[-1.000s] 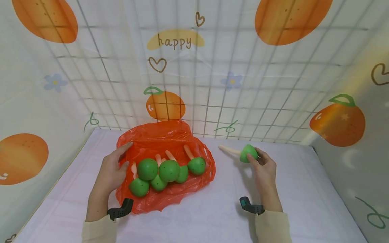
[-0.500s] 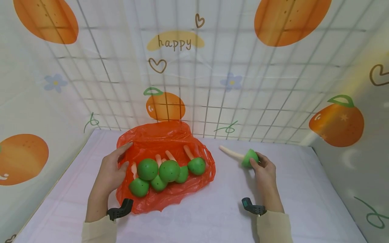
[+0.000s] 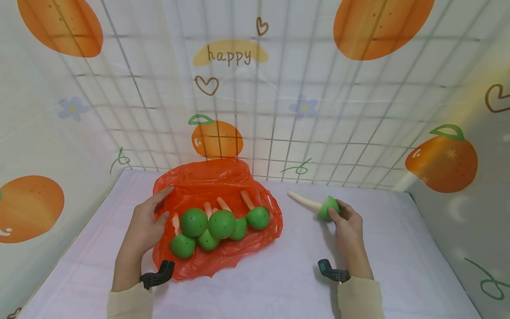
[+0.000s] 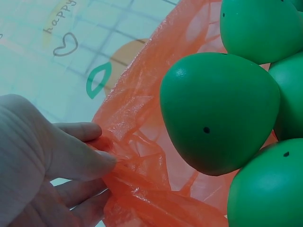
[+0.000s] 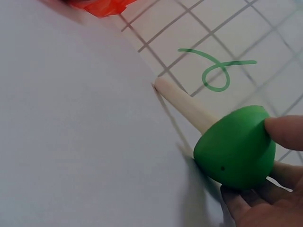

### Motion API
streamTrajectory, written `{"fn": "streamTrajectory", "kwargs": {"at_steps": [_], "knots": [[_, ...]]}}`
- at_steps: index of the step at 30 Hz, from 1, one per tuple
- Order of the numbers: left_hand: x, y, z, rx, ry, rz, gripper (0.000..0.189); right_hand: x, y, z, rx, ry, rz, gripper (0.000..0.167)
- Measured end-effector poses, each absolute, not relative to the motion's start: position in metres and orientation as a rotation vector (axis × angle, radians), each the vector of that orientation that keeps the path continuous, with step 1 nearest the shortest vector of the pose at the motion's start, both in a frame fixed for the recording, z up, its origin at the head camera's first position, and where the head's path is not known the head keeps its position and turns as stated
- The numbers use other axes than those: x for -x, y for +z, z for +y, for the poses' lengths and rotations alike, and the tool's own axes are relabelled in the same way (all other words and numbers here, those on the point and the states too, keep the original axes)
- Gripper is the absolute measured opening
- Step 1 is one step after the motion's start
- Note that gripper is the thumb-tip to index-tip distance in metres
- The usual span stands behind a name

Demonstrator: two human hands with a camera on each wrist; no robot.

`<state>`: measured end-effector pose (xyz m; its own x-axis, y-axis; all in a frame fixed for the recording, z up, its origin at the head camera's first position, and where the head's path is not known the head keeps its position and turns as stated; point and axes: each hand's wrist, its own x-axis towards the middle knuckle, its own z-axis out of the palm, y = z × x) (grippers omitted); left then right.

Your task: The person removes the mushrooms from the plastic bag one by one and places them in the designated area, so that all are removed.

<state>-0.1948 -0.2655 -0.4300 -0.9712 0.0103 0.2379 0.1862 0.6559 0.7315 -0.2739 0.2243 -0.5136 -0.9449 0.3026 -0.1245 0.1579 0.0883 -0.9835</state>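
Note:
A red plastic bag (image 3: 211, 177) lies spread on the table with several green-headed, mushroom-shaped toys (image 3: 222, 224) with pale sticks lying on it. My left hand (image 3: 146, 226) is at the bag's left edge. In the left wrist view, its thumb and fingers pinch the crumpled film of the bag (image 4: 137, 165), close to a green head (image 4: 218, 113) with a small black dot. On the right, my right hand (image 3: 349, 226) holds another green mushroom-shaped toy (image 3: 327, 209) by its head, stick pointing left. In the right wrist view, the stick tip (image 5: 163, 84) is right at the table surface.
The table (image 3: 287, 279) has a white cover. Behind it rises a white curtain (image 3: 318, 146) with a grid and printed oranges. The bag and the held toy lie apart, with white cover between them.
My right hand has shifted slightly right and down, lowering the toy's head toward the table, then nearly stopped. The left hand and the bag have stayed in place.

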Motion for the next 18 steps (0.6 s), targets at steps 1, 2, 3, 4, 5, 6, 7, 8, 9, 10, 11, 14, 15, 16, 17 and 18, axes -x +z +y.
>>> {"fn": "streamTrajectory", "kwargs": {"at_steps": [1,2,3,4,5,6,7,8,9,10,11,14,15,16,17,18], "knots": [[0.195,-0.43,-0.265,0.155,-1.212,-2.664,0.063,0.274,-0.513,0.225,0.47,1.982,-2.238,0.058],[0.195,-0.429,-0.265,0.15,-1.213,-2.668,0.063,0.274,-0.513,0.225,0.465,1.968,-2.245,0.058],[0.194,-0.429,-0.265,0.146,-1.214,-2.67,0.064,0.274,-0.513,0.225,0.457,1.949,-2.254,0.058],[0.194,-0.429,-0.265,0.144,-1.216,-2.673,0.064,0.273,-0.513,0.226,0.45,1.937,-2.259,0.058],[0.194,-0.429,-0.266,0.144,-1.216,-2.674,0.064,0.273,-0.513,0.226,0.445,1.927,-2.262,0.059],[0.194,-0.429,-0.266,0.145,-1.216,-2.674,0.063,0.273,-0.512,0.226,0.437,1.918,-2.263,0.059],[0.195,-0.429,-0.266,0.148,-1.216,-2.673,0.064,0.273,-0.512,0.226,0.43,1.919,-2.254,0.06],[0.195,-0.429,-0.266,0.15,-1.215,-2.673,0.063,0.272,-0.511,0.226,0.428,1.914,-2.252,0.061],[0.195,-0.43,-0.266,0.154,-1.214,-2.671,0.063,0.272,-0.51,0.226,0.425,1.919,-2.242,0.061],[0.195,-0.43,-0.266,0.157,-1.212,-2.67,0.063,0.271,-0.509,0.226,0.424,1.927,-2.234,0.062],[0.195,-0.43,-0.266,0.159,-1.212,-2.67,0.063,0.27,-0.507,0.226,0.422,1.936,-2.222,0.062],[0.195,-0.429,-0.266,0.158,-1.212,-2.672,0.064,0.269,-0.504,0.226,0.419,1.946,-2.211,0.063],[0.195,-0.429,-0.266,0.156,-1.212,-2.674,0.064,0.269,-0.502,0.226,0.421,1.954,-2.205,0.064],[0.195,-0.429,-0.266,0.155,-1.212,-2.676,0.064,0.268,-0.501,0.226,0.427,1.95,-2.206,0.064],[0.195,-0.429,-0.266,0.154,-1.212,-2.677,0.064,0.268,-0.499,0.226,0.421,1.948,-2.205,0.064],[0.195,-0.429,-0.266,0.156,-1.209,-2.677,0.064,0.268,-0.498,0.226,0.421,1.95,-2.198,0.064]]}}
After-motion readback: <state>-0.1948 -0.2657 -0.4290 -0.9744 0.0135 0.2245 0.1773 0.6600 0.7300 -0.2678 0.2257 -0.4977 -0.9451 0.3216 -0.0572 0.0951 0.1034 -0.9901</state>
